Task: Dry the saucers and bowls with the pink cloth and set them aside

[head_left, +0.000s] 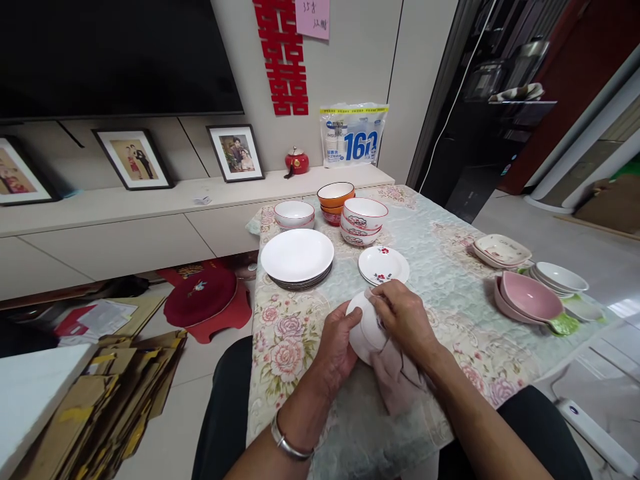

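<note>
A small white plate [361, 328] is tilted up over the near part of the table. My left hand [339, 343] grips its left edge, thumb on the face toward me. At the plate's upper right, my right hand [404, 321] is closed around a pinkish-grey cloth [395, 381], pressing it against the plate while the rest hangs down. Just beyond lie small floral plates [383, 262], stacked. To their left is a pile of large white plates [297, 255].
Red-rimmed white bowls [364, 217], orange bowls [336, 195] and another white bowl [294, 215] stand farther back. Pink leaf-shaped bowls [531, 297], white bowls [560, 277] and squarish dishes [503, 250] sit at the right. A red stool [203, 297] and flattened cardboard [85, 413] are left of the table.
</note>
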`<act>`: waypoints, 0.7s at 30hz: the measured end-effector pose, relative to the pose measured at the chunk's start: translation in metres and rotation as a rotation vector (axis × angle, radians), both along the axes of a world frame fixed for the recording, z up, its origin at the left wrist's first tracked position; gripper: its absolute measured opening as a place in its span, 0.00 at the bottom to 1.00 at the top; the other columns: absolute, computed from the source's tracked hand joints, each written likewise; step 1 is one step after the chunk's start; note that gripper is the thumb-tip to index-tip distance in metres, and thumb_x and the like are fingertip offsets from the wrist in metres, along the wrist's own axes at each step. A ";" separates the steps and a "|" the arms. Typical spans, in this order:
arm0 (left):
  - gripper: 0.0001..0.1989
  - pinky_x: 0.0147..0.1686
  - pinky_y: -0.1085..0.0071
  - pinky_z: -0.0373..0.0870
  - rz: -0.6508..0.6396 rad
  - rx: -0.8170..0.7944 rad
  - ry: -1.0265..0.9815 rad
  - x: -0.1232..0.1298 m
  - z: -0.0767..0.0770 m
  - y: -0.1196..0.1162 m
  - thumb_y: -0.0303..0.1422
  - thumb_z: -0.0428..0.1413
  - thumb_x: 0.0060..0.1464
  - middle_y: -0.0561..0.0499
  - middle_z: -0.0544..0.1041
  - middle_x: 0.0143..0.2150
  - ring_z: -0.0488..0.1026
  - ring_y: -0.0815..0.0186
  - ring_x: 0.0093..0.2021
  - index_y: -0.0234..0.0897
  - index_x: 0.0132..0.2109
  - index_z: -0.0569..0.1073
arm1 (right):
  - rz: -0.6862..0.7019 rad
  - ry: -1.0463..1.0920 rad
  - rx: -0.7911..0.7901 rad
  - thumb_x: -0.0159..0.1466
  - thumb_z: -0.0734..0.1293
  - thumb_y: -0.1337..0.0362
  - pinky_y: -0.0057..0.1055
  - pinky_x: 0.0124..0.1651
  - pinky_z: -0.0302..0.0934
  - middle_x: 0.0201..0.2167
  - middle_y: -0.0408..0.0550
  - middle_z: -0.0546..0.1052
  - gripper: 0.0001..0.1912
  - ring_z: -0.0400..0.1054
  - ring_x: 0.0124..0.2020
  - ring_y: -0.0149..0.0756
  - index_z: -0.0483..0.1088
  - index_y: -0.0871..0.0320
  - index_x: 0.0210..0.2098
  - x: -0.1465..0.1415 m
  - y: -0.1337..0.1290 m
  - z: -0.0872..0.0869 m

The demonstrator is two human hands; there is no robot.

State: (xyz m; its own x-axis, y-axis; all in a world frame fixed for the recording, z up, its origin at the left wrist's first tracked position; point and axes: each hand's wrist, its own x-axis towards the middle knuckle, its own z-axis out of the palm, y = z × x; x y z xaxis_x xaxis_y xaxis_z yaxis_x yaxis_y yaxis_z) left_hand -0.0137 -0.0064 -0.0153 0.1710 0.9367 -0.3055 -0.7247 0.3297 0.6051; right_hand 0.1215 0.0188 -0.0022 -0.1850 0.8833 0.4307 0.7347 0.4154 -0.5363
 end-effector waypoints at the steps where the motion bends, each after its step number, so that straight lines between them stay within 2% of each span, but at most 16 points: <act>1: 0.22 0.37 0.66 0.70 -0.022 0.027 -0.014 0.000 0.001 -0.001 0.33 0.70 0.37 0.45 0.81 0.33 0.77 0.58 0.35 0.31 0.43 0.78 | 0.042 0.007 0.017 0.67 0.62 0.66 0.34 0.44 0.61 0.35 0.50 0.75 0.05 0.69 0.39 0.40 0.70 0.57 0.35 -0.003 -0.003 0.004; 5: 0.23 0.37 0.67 0.70 -0.062 0.087 -0.019 0.001 0.002 -0.002 0.34 0.70 0.39 0.46 0.81 0.36 0.77 0.59 0.35 0.33 0.44 0.78 | 0.148 -0.007 0.059 0.68 0.62 0.66 0.34 0.46 0.61 0.34 0.49 0.75 0.07 0.68 0.40 0.39 0.70 0.55 0.35 -0.007 -0.007 0.015; 10: 0.23 0.39 0.64 0.70 0.017 0.030 -0.006 -0.001 -0.001 0.000 0.33 0.70 0.37 0.46 0.81 0.34 0.77 0.57 0.37 0.33 0.44 0.78 | -0.022 -0.008 0.021 0.68 0.62 0.63 0.35 0.43 0.61 0.33 0.50 0.74 0.08 0.68 0.38 0.40 0.71 0.56 0.35 0.007 0.001 0.008; 12: 0.23 0.39 0.64 0.70 0.036 0.025 -0.004 -0.001 -0.002 0.001 0.33 0.70 0.37 0.46 0.81 0.34 0.77 0.58 0.35 0.33 0.43 0.78 | -0.045 -0.012 0.026 0.68 0.61 0.64 0.35 0.43 0.61 0.34 0.50 0.74 0.08 0.68 0.38 0.40 0.71 0.57 0.35 0.006 -0.001 0.006; 17: 0.18 0.32 0.71 0.68 0.008 0.029 -0.057 -0.001 -0.001 0.000 0.30 0.70 0.37 0.50 0.79 0.32 0.74 0.66 0.29 0.34 0.39 0.77 | 0.139 -0.062 0.065 0.69 0.60 0.67 0.34 0.44 0.62 0.34 0.50 0.74 0.08 0.67 0.41 0.40 0.71 0.57 0.36 -0.011 -0.012 0.010; 19: 0.19 0.32 0.71 0.68 0.003 0.034 -0.065 -0.001 -0.001 0.000 0.30 0.70 0.37 0.50 0.79 0.33 0.74 0.67 0.29 0.34 0.40 0.76 | 0.145 -0.069 0.068 0.69 0.59 0.66 0.34 0.46 0.62 0.35 0.51 0.74 0.09 0.67 0.41 0.40 0.71 0.57 0.37 -0.011 -0.012 0.010; 21: 0.20 0.33 0.70 0.69 0.008 0.039 -0.046 -0.001 -0.002 0.000 0.31 0.70 0.38 0.49 0.80 0.34 0.74 0.65 0.30 0.34 0.42 0.76 | 0.078 -0.060 0.069 0.69 0.60 0.66 0.35 0.46 0.62 0.35 0.51 0.74 0.08 0.68 0.41 0.40 0.71 0.57 0.37 -0.007 -0.008 0.008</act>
State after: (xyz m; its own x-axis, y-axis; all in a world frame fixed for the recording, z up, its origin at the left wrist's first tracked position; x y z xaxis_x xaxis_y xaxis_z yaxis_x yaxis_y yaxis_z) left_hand -0.0144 -0.0063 -0.0169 0.1767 0.9492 -0.2603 -0.7548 0.3004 0.5831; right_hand 0.1147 0.0111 0.0053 -0.2796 0.8339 0.4758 0.7284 0.5071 -0.4607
